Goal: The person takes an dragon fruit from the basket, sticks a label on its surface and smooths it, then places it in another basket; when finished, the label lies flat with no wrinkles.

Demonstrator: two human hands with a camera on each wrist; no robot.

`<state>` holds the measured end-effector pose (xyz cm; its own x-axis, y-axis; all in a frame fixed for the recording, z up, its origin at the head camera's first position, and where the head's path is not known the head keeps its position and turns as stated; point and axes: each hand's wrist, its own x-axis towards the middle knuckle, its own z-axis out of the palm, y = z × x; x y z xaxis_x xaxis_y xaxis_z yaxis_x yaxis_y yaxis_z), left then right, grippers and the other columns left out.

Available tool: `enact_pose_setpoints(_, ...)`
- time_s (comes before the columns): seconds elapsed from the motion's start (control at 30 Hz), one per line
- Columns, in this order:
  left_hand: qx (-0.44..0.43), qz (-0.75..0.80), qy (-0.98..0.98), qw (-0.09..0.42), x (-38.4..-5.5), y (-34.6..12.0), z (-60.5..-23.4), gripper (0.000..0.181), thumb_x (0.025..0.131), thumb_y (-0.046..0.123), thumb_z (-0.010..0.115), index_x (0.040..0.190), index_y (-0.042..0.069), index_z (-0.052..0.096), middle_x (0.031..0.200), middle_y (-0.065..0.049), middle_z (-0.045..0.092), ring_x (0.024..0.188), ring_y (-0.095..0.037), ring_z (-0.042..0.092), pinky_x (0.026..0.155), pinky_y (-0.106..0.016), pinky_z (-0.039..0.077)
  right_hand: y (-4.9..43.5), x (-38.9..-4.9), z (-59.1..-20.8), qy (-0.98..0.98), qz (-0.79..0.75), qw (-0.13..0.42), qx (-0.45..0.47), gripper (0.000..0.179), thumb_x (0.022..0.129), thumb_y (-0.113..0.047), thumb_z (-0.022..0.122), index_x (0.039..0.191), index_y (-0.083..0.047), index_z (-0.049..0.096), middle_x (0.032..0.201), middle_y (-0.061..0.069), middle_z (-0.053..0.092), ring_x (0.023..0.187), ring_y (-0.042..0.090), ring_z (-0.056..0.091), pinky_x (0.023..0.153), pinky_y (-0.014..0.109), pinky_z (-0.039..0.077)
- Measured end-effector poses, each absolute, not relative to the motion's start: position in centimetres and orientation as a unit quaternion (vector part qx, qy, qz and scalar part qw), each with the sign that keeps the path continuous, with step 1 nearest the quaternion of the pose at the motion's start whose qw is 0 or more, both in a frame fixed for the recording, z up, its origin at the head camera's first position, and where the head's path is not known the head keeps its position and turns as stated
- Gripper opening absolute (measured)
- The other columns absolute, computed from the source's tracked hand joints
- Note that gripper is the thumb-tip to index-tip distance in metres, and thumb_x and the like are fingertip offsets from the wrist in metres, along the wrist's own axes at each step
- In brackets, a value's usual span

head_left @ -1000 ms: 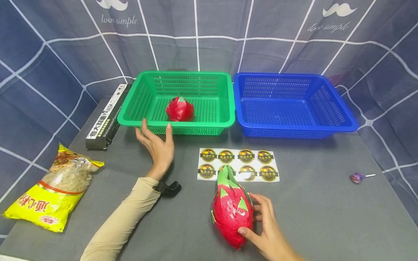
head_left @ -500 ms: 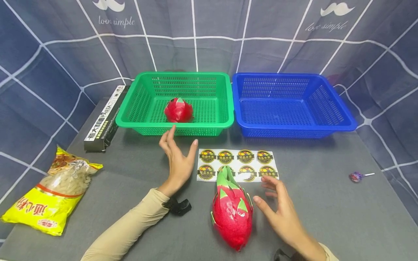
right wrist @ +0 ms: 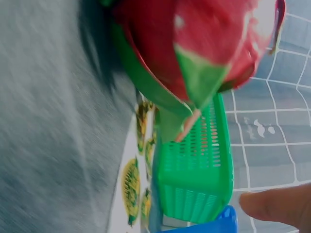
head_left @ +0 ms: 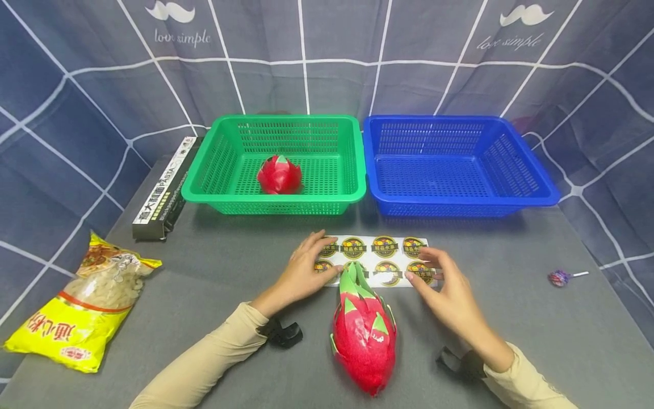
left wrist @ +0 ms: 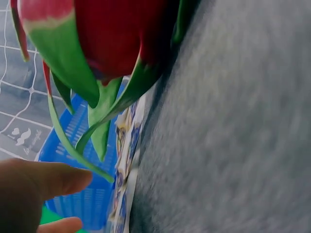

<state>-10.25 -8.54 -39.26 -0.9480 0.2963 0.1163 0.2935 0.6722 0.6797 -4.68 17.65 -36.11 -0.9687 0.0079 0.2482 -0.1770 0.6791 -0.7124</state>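
A sheet of round stickers [head_left: 384, 262] lies on the grey table, its gold and black labels partly covered by both hands. My left hand [head_left: 305, 267] is at the sheet's left end, fingers and thumb spread apart. At the right end is my right hand [head_left: 447, 284], its thumb and fingers also apart. Whether either hand touches the paper I cannot tell. Between the wrists lies a red dragon fruit [head_left: 365, 341], its green tip over the sheet's front edge. Both wrist views show this dragon fruit [left wrist: 112, 34] close up, with the left thumb [left wrist: 63, 179] and right thumb [right wrist: 277, 204] below it.
A green basket [head_left: 276, 198] holding another dragon fruit [head_left: 280, 175] stands behind, beside a blue basket [head_left: 462, 200]. At left are a black-and-white pasta box [head_left: 166, 190] and a yellow macaroni bag [head_left: 84, 307]. A lollipop [head_left: 560, 278] lies at right.
My left hand has moved from the green basket's front rim to the sticker sheet's left end. My right hand has let go of the dragon fruit and moved forward to the sheet's right end.
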Motion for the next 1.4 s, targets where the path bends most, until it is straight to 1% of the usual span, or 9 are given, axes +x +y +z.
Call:
enact_pose_setpoints(0.07,0.166,0.356,0.920,0.015,-10.1,-8.5,-39.3,0.058,0.076,0.033,0.068,0.129,0.019,0.049,0.145,-0.012,0.033,0.135,-0.035,0.026,0.107,-0.057,0.019,17.7,-5.2,-36.0,-0.910,0.397,0.108,0.049,0.046,0.077,-0.012,0.070,0.118,-0.002,0.050,0.110,0.014,0.060,0.095,0.025,0.057,0.072,0.029,0.047)
enact_pose_setpoints(0.17,0.183,0.327,0.927,0.022,-10.1,-8.5,-39.6,0.059,0.076,0.032,0.068,0.130,0.020,0.047,0.146,-0.013,0.031,0.136,-0.034,0.025,0.109,-0.054,0.017,17.7,-6.0,-35.9,-0.911,0.399,0.095,0.053,0.045,0.078,-0.013,0.069,0.118,-0.002,0.050,0.108,0.015,0.061,0.095,0.027,0.058,0.072,0.031,0.048)
enact_pose_setpoints(0.33,0.206,0.288,0.934,0.043,-9.9,-8.5,-39.8,0.060,0.077,0.032,0.067,0.132,0.023,0.045,0.147,-0.014,0.027,0.138,-0.032,0.020,0.111,-0.051,0.014,17.5,-7.6,-36.0,-0.912,0.401,0.059,0.055,0.046,0.080,-0.015,0.067,0.121,-0.001,0.049,0.109,0.017,0.061,0.097,0.029,0.058,0.077,0.042,0.048)
enact_pose_setpoints(0.4,0.209,0.275,0.937,0.050,-9.8,-8.6,-39.8,0.059,0.078,0.033,0.066,0.133,0.024,0.045,0.148,-0.013,0.026,0.139,-0.032,0.018,0.112,-0.050,0.013,17.3,-8.2,-36.1,-0.915,0.398,0.047,0.054,0.048,0.080,-0.016,0.067,0.122,-0.001,0.050,0.109,0.018,0.060,0.096,0.030,0.058,0.078,0.043,0.048)
enact_pose_setpoints(0.7,0.223,0.220,0.948,0.055,-9.6,-8.7,-39.9,0.057,0.082,0.041,0.060,0.134,0.027,0.044,0.149,-0.012,0.024,0.139,-0.032,0.016,0.112,-0.048,0.013,16.6,-10.5,-37.6,-0.922,0.385,0.032,0.041,0.049,0.078,-0.017,0.068,0.122,-0.003,0.050,0.107,0.020,0.058,0.085,0.029,0.063,0.082,0.045,0.040)
enact_pose_setpoints(0.9,0.224,0.209,0.950,0.051,-9.7,-8.7,-39.7,0.057,0.082,0.041,0.060,0.135,0.027,0.043,0.149,-0.011,0.024,0.139,-0.031,0.017,0.112,-0.048,0.014,16.6,-11.0,-38.3,-0.921,0.388,0.004,0.043,0.055,0.078,-0.017,0.067,0.125,-0.001,0.045,0.111,0.024,0.057,0.084,0.032,0.064,0.084,0.047,0.042)
enact_pose_setpoints(1.07,0.224,0.212,0.950,0.056,-9.8,-8.7,-39.5,0.057,0.082,0.042,0.059,0.135,0.027,0.043,0.149,-0.011,0.023,0.139,-0.031,0.016,0.112,-0.049,0.014,16.5,-11.1,-38.7,-0.923,0.383,-0.015,0.036,0.056,0.078,-0.019,0.067,0.127,-0.002,0.045,0.110,0.022,0.059,0.088,0.031,0.062,0.083,0.047,0.043)
enact_pose_setpoints(1.23,0.224,0.209,0.950,0.052,-9.8,-8.7,-39.5,0.057,0.082,0.042,0.059,0.135,0.027,0.043,0.149,-0.011,0.023,0.139,-0.031,0.016,0.112,-0.049,0.014,16.2,-11.2,-38.8,-0.924,0.381,-0.013,0.034,0.056,0.078,-0.020,0.068,0.126,-0.004,0.046,0.106,0.018,0.061,0.087,0.028,0.061,0.077,0.042,0.046)
enact_pose_setpoints(1.4,0.226,0.204,0.951,0.050,-9.9,-8.8,-39.6,0.057,0.083,0.042,0.058,0.135,0.026,0.042,0.149,-0.012,0.023,0.139,-0.031,0.016,0.112,-0.050,0.014,16.1,-11.3,-38.9,-0.921,0.389,-0.004,0.036,0.055,0.077,-0.016,0.067,0.125,-0.003,0.045,0.105,0.018,0.061,0.086,0.027,0.061,0.076,0.041,0.046)
